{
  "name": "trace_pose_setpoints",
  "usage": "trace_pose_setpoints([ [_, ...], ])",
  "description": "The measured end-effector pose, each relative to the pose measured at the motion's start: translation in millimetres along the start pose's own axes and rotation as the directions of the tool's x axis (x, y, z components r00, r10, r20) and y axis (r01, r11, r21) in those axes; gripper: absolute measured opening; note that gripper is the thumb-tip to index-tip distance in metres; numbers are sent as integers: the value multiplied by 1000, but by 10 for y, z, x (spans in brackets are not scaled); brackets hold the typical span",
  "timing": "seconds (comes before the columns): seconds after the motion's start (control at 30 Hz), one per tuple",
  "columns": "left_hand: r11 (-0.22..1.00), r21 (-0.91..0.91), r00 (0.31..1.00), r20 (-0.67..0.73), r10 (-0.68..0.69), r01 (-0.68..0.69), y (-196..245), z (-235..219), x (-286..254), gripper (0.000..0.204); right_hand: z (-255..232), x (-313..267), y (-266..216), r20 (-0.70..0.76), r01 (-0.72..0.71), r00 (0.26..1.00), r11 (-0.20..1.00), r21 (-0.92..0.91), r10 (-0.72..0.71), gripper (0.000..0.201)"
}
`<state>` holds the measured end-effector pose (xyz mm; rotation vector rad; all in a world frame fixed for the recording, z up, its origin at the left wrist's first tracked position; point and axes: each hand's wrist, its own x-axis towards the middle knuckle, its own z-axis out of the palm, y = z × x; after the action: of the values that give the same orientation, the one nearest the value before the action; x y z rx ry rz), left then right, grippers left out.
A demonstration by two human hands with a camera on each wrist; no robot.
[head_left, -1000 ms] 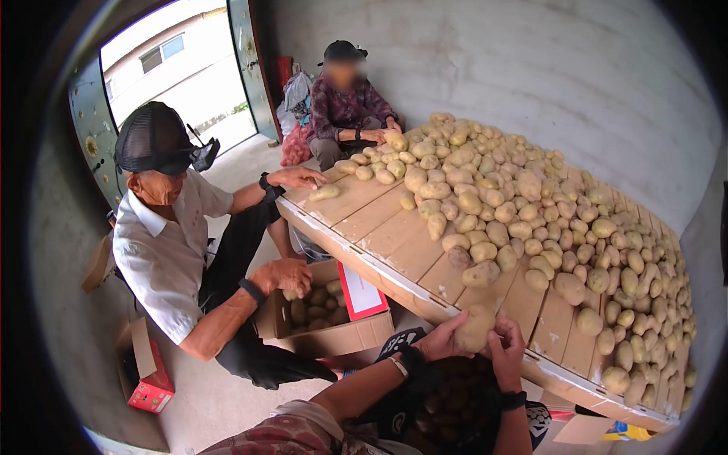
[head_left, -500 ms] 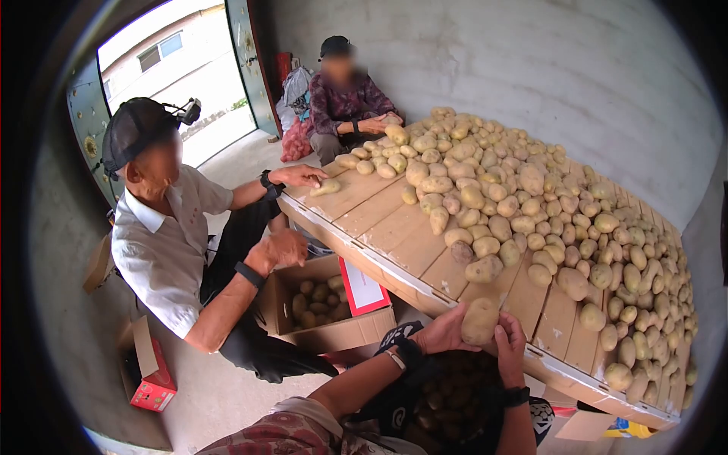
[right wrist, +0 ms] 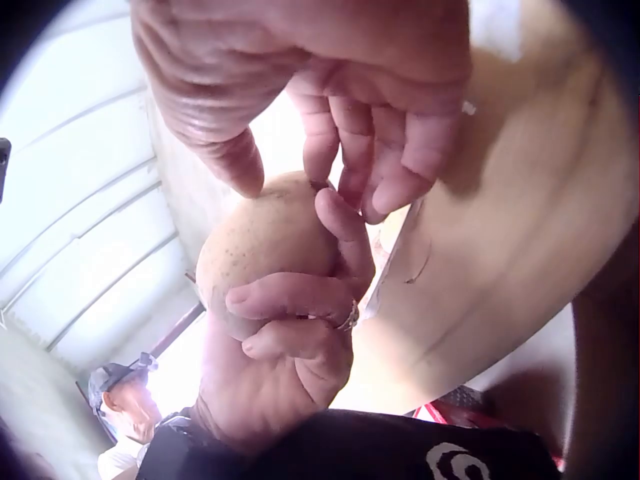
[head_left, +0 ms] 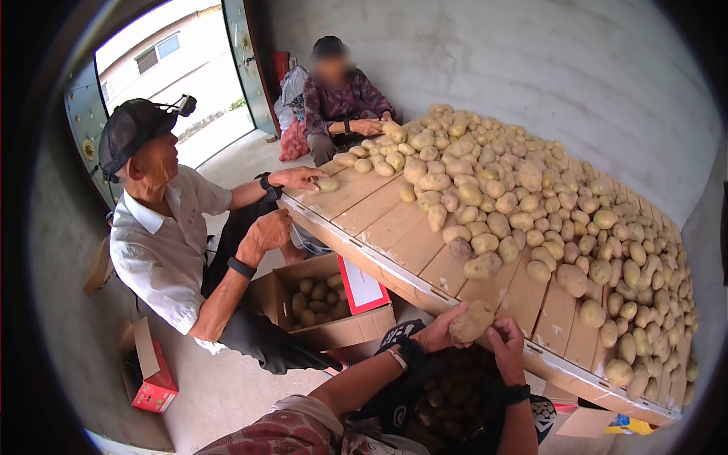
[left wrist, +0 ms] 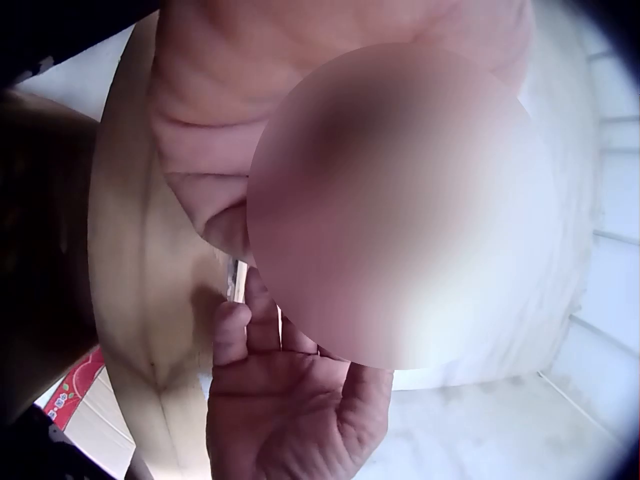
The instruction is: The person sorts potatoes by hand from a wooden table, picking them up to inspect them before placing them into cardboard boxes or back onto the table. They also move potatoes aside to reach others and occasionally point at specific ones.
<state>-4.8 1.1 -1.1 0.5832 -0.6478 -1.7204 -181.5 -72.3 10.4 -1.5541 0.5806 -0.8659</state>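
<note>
A large tan potato [head_left: 471, 321] is gripped in my left hand [head_left: 441, 328], just past the table's near edge. In the right wrist view, the left fingers, one with a ring, curl round the potato [right wrist: 270, 245]. My right hand [head_left: 506, 350] is at the potato's right end, with relaxed fingers and its thumb tip and fingertips right at the skin. A blurred disc hides much of the left hand's hold in the left wrist view; the right hand [left wrist: 300, 420] shows its palm below. Under both hands, dark-looking potatoes [head_left: 451, 398] lie in shadow at my lap.
Many potatoes [head_left: 531, 182] are heaped on the slatted wooden table [head_left: 409, 246]. Left of me, a person in a white shirt [head_left: 163, 235] sits by a cardboard box [head_left: 341, 331] of potatoes. Another person [head_left: 341, 102] sits at the far end. A red box [head_left: 155, 390] stands on the floor.
The potato in my left hand has turned and shifted slightly left, with my right hand staying beside it. The white-shirted person's near hand has risen from the box towards the table.
</note>
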Motion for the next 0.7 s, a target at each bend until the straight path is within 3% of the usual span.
trace_pose_setpoints([
  [0.03,1000,2,1000,0,1,-1,15,38,-7,55,18,3,-24,-11,36,999,999,1,-36,12],
  [0.1,1000,0,991,-132,-18,18,7,129,-22,56,33,2,-70,-5,42,999,999,5,-42,12],
  [0.2,1000,27,999,-51,7,-6,-15,40,-4,56,11,-1,-10,2,26,1000,999,30,-26,13],
  [0.37,1000,-8,998,-55,12,-12,-39,-21,16,55,-152,112,0,2,27,1000,1000,5,-27,17],
  [0.43,1000,-2,999,-50,11,-12,-34,-39,24,55,-319,263,42,-167,91,982,996,-15,-92,22],
  [0.47,1000,4,999,-54,5,-4,-18,-36,25,55,-391,366,34,-166,92,982,996,-16,-94,22],
  [0.53,1000,14,998,-55,2,-2,-22,-1,25,56,-558,580,29,-265,24,959,962,-272,-99,32],
  [0.57,1000,-26,997,-76,2,-4,-17,27,15,52,-640,693,51,-266,30,958,962,-270,-105,32],
  [0.63,998,-64,995,-96,0,-6,-3,34,-6,48,-795,922,138,-124,121,954,728,-675,-273,49],
  [0.7,998,-52,992,-122,32,-38,17,22,10,46,-918,1172,245,-113,60,971,668,-742,-213,53],
])
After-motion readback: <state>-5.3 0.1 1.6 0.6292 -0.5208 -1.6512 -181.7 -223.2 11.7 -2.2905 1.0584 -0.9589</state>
